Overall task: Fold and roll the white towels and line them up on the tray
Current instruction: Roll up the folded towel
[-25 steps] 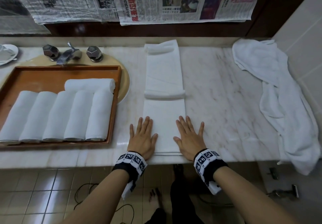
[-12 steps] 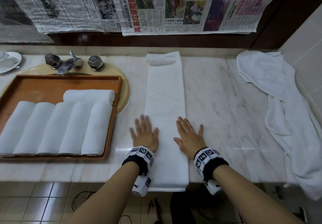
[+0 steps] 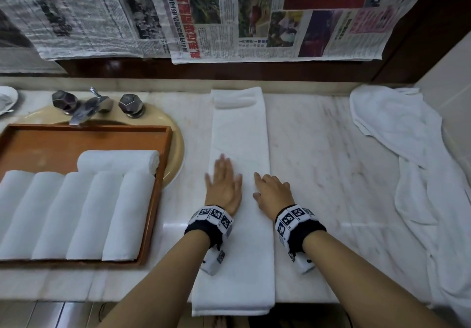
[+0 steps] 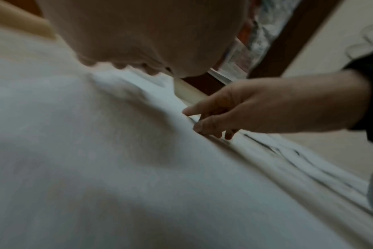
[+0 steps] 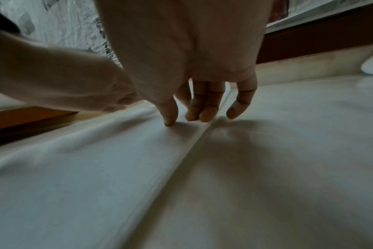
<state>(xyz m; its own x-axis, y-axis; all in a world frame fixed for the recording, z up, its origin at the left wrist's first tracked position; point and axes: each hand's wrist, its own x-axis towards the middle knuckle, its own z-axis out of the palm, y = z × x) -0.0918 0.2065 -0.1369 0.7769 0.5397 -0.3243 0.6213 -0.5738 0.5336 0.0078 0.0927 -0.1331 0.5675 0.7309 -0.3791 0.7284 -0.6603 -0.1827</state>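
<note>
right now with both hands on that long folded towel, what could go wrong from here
The folded towel hangs over the counter's front edge, so a pull toward the body could slide it off. The right hand sits at the towel's right border with fingertips on the edge, so smoothing may drag the layers out of line. The tray already holds six rolls, one crosswise, so a seventh roll may crowd the row.

Marble counter [image 3: 331,174] before me, beige basin [image 3: 175,146] with chrome tap [image 3: 86,106] at my left. Newspapers [image 3: 229,14] hang over dark wood frame [image 3: 254,69]. Pale tiled wall [image 3: 448,72] right, tiled floor [image 3: 51,315] below. Dim light.
</note>
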